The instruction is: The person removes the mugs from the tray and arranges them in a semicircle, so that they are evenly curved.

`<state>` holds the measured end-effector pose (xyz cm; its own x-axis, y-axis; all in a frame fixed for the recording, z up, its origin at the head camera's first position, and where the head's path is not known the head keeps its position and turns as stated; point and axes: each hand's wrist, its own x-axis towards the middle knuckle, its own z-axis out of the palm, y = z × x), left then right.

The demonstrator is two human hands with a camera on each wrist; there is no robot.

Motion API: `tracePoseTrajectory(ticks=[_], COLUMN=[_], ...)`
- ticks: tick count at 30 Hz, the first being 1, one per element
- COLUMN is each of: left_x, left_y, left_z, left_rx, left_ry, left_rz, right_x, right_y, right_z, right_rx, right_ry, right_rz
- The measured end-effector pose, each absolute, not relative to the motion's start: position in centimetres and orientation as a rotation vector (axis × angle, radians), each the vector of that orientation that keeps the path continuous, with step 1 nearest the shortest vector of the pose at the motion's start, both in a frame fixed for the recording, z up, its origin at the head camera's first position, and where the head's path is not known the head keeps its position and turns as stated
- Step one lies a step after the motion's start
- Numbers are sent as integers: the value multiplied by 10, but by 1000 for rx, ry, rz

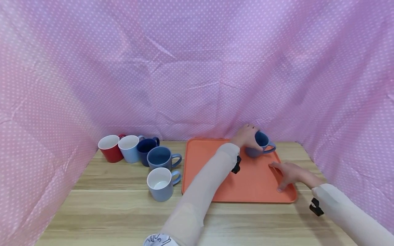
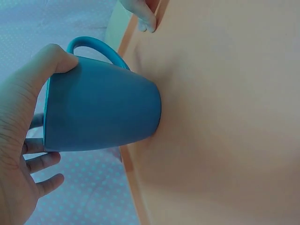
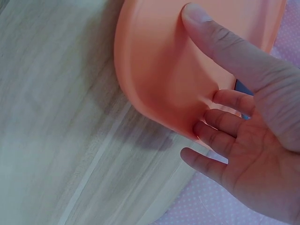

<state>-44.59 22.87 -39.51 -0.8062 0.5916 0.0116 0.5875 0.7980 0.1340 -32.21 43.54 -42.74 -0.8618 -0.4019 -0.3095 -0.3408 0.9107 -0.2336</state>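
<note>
A blue-grey mug (image 1: 253, 152) is at the far right corner of the orange tray (image 1: 246, 188), its handle turned right. My left hand (image 1: 246, 136) grips it at the rim, with the thumb on one side and fingers on the other. In the left wrist view the mug (image 2: 103, 105) has its base at the tray surface; whether it fully rests there I cannot tell. My right hand (image 1: 287, 172) is over the tray's right edge, fingers spread and thumb extended. In the right wrist view its fingertips lie at the tray rim (image 3: 136, 101), and it holds no mug.
Left of the tray stand a red mug (image 1: 112, 153), a light blue mug (image 1: 130, 153), a dark navy mug (image 1: 144, 158), another blue-grey mug (image 1: 157, 164) and a pale grey mug (image 1: 160, 191). A pink dotted cloth (image 1: 191, 85) hangs behind the wooden table (image 1: 123, 212).
</note>
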Motion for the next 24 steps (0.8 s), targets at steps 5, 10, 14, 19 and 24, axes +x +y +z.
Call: tracePoseTrajectory(ticks=[5, 10, 14, 19, 24], left_x=[-443, -440, -433, -422, -412], left_y=[226, 222, 208, 189, 174], left_z=[-386, -375, -363, -351, -343], left_rx=[1035, 1121, 1135, 1123, 1116], left_ry=[2948, 2877, 2771, 2645, 2549], left_rz=[46, -109, -84, -47, -47], right_x=[-320, -320, -320, -318, -316], right_y=[435, 434, 432, 433, 433], right_z=[-427, -426, -426, -426, -426], right_rx=[-558, -557, -544, -528, -545], right_ry=[2730, 2722, 2706, 2704, 2707], right_rz=[-263, -281, -283, -291, -292])
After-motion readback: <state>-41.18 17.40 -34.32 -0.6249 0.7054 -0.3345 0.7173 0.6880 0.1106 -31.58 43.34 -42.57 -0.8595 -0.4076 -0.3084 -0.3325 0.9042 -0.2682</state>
